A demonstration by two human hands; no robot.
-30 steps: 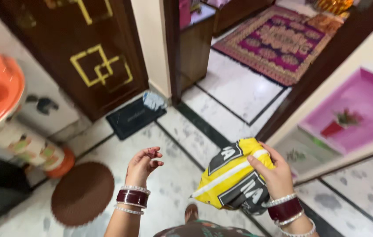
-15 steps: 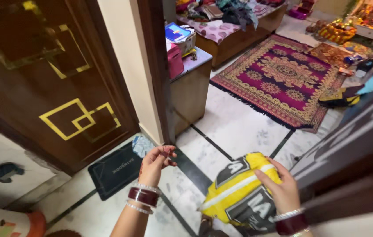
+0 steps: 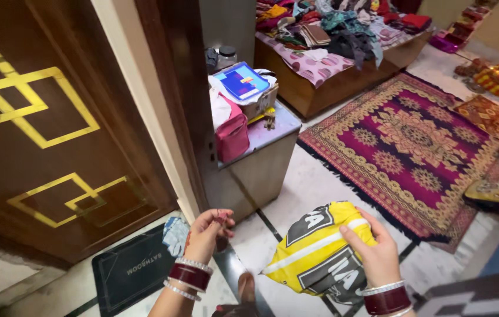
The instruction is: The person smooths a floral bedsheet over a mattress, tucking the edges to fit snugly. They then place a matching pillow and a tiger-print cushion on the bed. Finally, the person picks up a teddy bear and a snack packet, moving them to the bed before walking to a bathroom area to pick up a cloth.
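My right hand point(image 3: 374, 251) grips a folded yellow cloth bundle point(image 3: 317, 253) with black and white patches, held in front of me at the lower middle. My left hand point(image 3: 207, 233) is raised to the bundle's left with its fingers curled loosely and nothing in it. Both wrists carry dark red and white bangles. My foot shows on the marble floor point(image 3: 320, 182) below the hands.
A dark wooden door with yellow squares point(image 3: 38, 135) stands at the left, a black mat point(image 3: 129, 271) at its foot. Ahead are a low cabinet point(image 3: 255, 158) with a pink bag, a patterned maroon rug point(image 3: 413, 147) and a bed heaped with clothes point(image 3: 331, 29).
The view has swung up and forward through the doorway, away from the orange basin. The cabinet, rug and bed have come closer. Both hands keep their pose.
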